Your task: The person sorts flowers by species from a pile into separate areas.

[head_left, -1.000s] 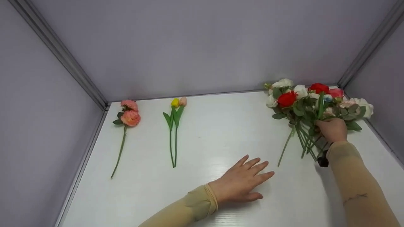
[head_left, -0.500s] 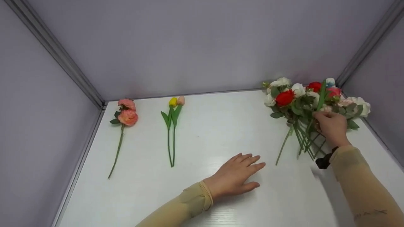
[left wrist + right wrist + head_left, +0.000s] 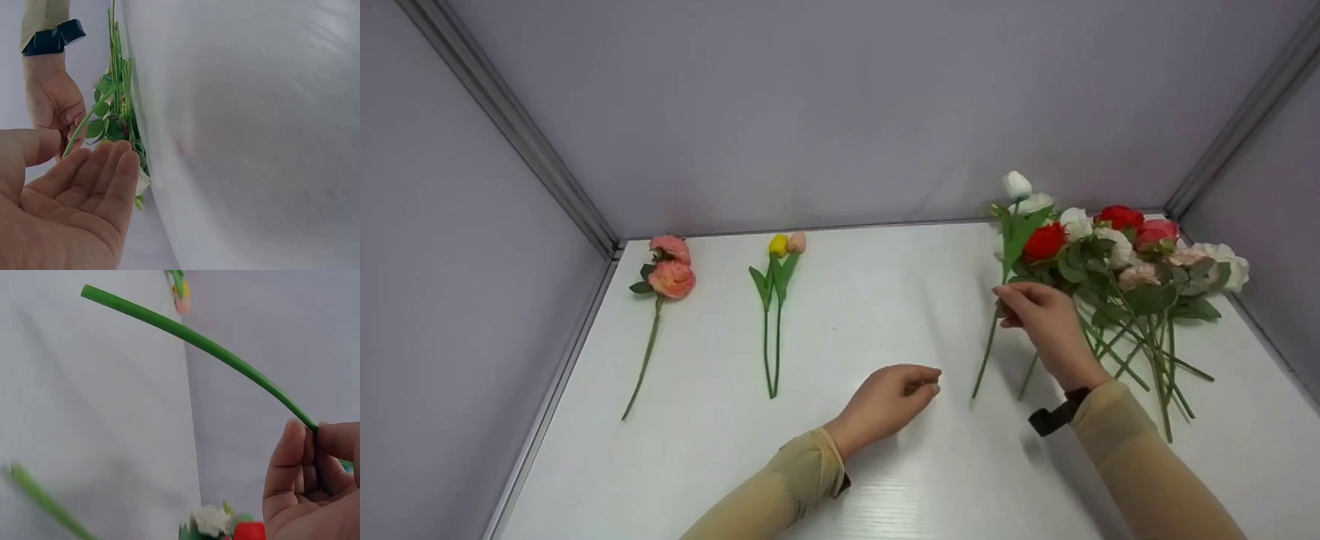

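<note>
A white tulip [image 3: 1018, 185] with green leaves stands nearly upright, its stem pinched between the thumb and fingers of my right hand [image 3: 1046, 319]. In the right wrist view its bare green stem [image 3: 208, 346] runs out from the fingertips and bends slightly. My left hand [image 3: 885, 405] hovers over the middle front of the table, fingers loosely bent and holding nothing. The left wrist view shows this left hand [image 3: 73, 208] with its palm turned up, the tulip stem passing behind its fingertips. Behind and to the right of the tulip lies a pile of mixed flowers [image 3: 1144, 300].
A pink two-bloom flower [image 3: 671, 279] lies at the left of the white table [image 3: 870, 300]. Beside it lie a yellow tulip [image 3: 778, 244] and a pale pink tulip [image 3: 797, 241], stems together. Grey panels [image 3: 840, 112] enclose the back and sides.
My right hand has drawn the white tulip out of the pile and carried it left. The pile's stems now spread out more. My left hand has shifted left, its fingers less spread.
</note>
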### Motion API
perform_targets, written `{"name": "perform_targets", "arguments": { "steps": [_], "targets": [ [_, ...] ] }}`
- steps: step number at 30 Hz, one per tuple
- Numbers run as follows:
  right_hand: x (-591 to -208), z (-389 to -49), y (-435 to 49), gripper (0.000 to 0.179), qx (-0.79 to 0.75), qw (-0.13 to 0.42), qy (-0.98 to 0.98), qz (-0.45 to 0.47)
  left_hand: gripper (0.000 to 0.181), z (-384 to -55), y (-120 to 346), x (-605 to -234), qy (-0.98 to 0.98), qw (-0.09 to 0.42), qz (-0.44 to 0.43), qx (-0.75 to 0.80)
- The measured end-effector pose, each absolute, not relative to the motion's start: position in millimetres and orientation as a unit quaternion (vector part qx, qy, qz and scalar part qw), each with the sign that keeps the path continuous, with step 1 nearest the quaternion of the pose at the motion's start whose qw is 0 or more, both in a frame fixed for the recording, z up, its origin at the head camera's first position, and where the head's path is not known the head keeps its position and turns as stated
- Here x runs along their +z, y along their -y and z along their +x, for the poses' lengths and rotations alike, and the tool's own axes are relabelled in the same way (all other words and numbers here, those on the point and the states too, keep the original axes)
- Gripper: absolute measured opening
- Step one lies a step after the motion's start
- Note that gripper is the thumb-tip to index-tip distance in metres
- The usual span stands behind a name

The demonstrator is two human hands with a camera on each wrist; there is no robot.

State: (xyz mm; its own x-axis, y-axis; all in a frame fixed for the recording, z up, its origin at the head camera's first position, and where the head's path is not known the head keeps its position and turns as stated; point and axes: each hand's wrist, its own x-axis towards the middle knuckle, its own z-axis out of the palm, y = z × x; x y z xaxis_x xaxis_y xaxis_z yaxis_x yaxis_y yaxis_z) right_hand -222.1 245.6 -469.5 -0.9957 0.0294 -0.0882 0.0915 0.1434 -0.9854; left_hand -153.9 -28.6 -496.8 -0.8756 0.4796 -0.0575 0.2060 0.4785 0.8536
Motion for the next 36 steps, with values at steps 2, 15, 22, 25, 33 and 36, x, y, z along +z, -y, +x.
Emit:
{"name": "perform_targets", "arguments": {
  "steps": [2,15,22,25,33,36],
  "targets": [
    [-472,-218,-226,0.048,-0.67,0.031,-0.741,0.022,0.036,-155,33,-500,-0.843,0.151,0.19,0.48],
    [-490,-202,-154,0.04,-0.706,0.067,-0.704,-0.041,0.021,-152,56,-514,-0.771,0.2,0.119,0.593],
    [-497,-200,-143,0.04,-0.743,0.065,-0.665,-0.04,0.012,-151,63,-516,-0.777,0.196,0.118,0.586],
    [-499,-199,-143,0.035,-0.758,0.063,-0.649,-0.027,0.012,-150,63,-517,-0.781,0.197,0.119,0.581],
    [-500,-199,-144,0.038,-0.754,0.066,-0.654,-0.016,0.008,-148,61,-518,-0.783,0.205,0.119,0.575],
    [-501,-198,-145,0.034,-0.753,0.067,-0.654,-0.013,0.007,-147,60,-519,-0.782,0.209,0.118,0.575]
  ]
}}
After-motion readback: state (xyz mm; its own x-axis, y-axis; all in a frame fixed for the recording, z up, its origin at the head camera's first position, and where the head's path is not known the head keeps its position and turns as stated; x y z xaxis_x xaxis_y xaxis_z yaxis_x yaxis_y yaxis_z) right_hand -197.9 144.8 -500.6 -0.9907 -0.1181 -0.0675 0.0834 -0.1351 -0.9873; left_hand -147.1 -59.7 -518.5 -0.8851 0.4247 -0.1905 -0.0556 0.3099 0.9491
